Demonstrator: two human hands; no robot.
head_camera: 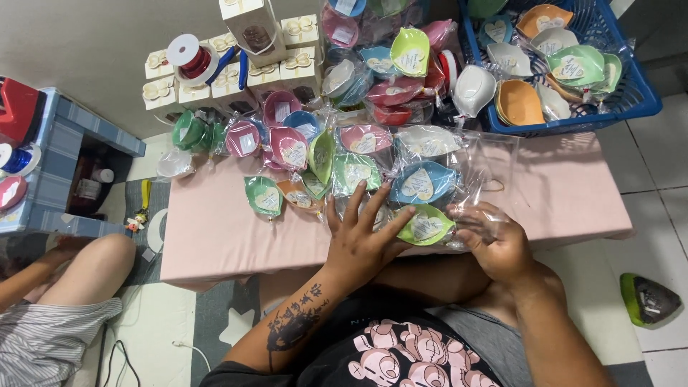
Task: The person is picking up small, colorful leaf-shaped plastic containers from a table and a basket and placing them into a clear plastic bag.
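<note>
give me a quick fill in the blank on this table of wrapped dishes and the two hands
1. The left hand presses a ____ leaf-shaped dish.
2. The right hand grips clear ____ wrapping.
3. More dishes fill a ____ plastic basket.
4. The table has a ____ cover.

Missing words: green; cellophane; blue; pink

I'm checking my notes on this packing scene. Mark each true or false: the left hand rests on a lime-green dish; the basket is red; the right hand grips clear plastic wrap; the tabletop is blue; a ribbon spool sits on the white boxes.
1. The left hand rests on a lime-green dish: true.
2. The basket is red: false, it is blue.
3. The right hand grips clear plastic wrap: true.
4. The tabletop is blue: false, it is pink.
5. A ribbon spool sits on the white boxes: true.
</note>
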